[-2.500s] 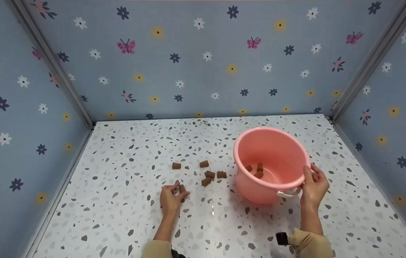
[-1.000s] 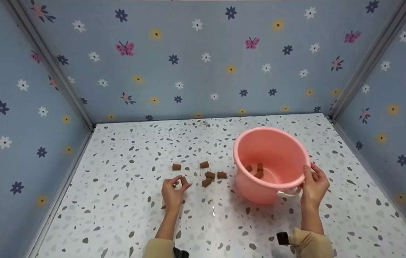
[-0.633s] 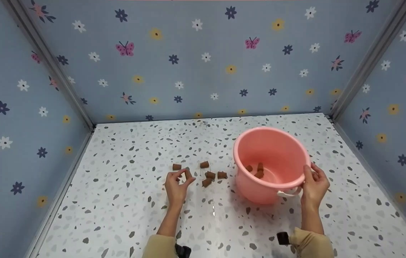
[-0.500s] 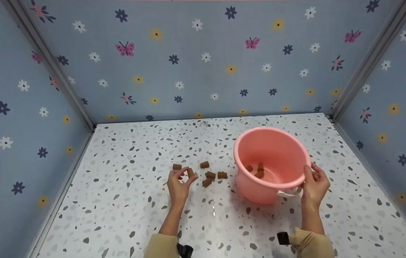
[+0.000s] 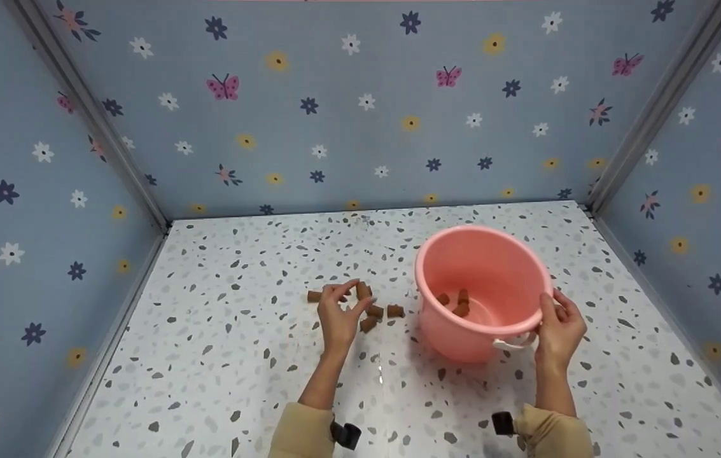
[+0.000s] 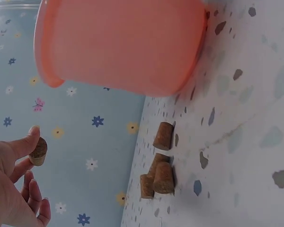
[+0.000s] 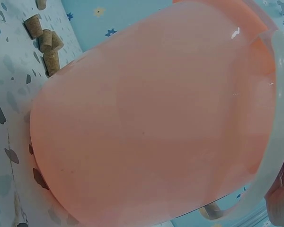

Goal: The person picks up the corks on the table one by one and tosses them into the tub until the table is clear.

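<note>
Between its thumb and index finger my left hand (image 5: 338,321) pinches a brown cork (image 6: 39,152), raised above the speckled table and left of the bucket. Its other fingers are loosely bent. Below it, several tapered corks lie on the table; one cork (image 5: 395,311) is nearest the bucket, another cork (image 5: 314,296) lies apart on the left. At the right stands a pink bucket (image 5: 455,343) with several corks (image 5: 461,310) on its bottom. My right hand (image 5: 559,324) grips the bucket's rim on the right, thumb on top; the right wrist view shows mostly bucket wall.
A white handle (image 5: 513,345) hangs on the bucket's near side, below the rim. Blue flower-patterned panels (image 5: 360,127) enclose the speckled table (image 5: 220,356) at the back and both sides. Dark wrist straps show at both sleeves.
My left hand has lifted the cork off the table and carried it forward and to the right, over the loose corks. My right hand and the bucket have stayed in place.
</note>
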`<control>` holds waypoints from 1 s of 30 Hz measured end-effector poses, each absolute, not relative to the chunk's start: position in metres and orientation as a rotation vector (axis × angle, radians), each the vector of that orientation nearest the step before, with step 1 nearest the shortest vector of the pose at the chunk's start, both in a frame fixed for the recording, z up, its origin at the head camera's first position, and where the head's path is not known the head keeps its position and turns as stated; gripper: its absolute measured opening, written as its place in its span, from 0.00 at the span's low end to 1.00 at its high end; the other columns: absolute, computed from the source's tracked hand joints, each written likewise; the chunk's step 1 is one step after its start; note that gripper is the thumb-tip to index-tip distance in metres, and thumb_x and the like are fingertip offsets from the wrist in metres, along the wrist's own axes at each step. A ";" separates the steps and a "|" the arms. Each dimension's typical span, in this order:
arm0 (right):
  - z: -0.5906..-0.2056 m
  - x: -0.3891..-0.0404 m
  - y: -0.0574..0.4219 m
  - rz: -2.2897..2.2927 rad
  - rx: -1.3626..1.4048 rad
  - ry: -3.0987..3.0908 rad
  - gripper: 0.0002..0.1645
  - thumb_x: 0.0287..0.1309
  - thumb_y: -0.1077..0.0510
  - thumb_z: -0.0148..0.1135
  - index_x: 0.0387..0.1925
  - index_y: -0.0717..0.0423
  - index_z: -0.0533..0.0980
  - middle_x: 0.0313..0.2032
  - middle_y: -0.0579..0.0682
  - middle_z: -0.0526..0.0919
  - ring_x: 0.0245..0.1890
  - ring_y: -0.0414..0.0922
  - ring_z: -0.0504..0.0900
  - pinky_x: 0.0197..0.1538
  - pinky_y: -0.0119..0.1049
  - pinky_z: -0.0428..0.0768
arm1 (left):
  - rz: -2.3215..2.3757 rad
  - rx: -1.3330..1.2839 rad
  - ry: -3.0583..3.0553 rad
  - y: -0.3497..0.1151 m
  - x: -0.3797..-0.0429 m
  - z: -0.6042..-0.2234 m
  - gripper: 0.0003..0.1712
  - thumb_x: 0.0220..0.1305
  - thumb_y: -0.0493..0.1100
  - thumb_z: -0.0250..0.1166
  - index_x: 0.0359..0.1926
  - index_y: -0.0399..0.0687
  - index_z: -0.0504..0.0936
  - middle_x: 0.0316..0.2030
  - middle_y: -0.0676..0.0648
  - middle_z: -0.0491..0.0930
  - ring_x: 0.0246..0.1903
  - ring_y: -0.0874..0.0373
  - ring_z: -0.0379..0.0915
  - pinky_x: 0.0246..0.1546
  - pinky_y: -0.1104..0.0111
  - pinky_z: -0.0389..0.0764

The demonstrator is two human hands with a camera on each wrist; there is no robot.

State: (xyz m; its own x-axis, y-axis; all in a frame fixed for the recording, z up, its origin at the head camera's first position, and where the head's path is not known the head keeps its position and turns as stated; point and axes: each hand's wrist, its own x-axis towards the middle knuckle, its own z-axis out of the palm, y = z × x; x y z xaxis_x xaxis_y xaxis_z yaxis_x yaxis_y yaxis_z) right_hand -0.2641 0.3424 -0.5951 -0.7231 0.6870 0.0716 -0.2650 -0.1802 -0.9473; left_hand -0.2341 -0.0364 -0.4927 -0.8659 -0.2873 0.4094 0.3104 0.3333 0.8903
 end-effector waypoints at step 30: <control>-0.610 -0.271 0.346 1.901 -0.478 -1.446 0.28 0.39 0.50 0.70 0.45 0.56 0.77 0.29 0.60 0.77 0.21 0.48 0.78 0.18 0.35 0.76 | -1.620 -0.398 -2.113 0.042 -0.230 -0.432 0.25 0.39 0.49 0.71 0.40 0.41 0.82 0.28 0.46 0.70 0.30 0.54 0.66 0.31 0.70 0.67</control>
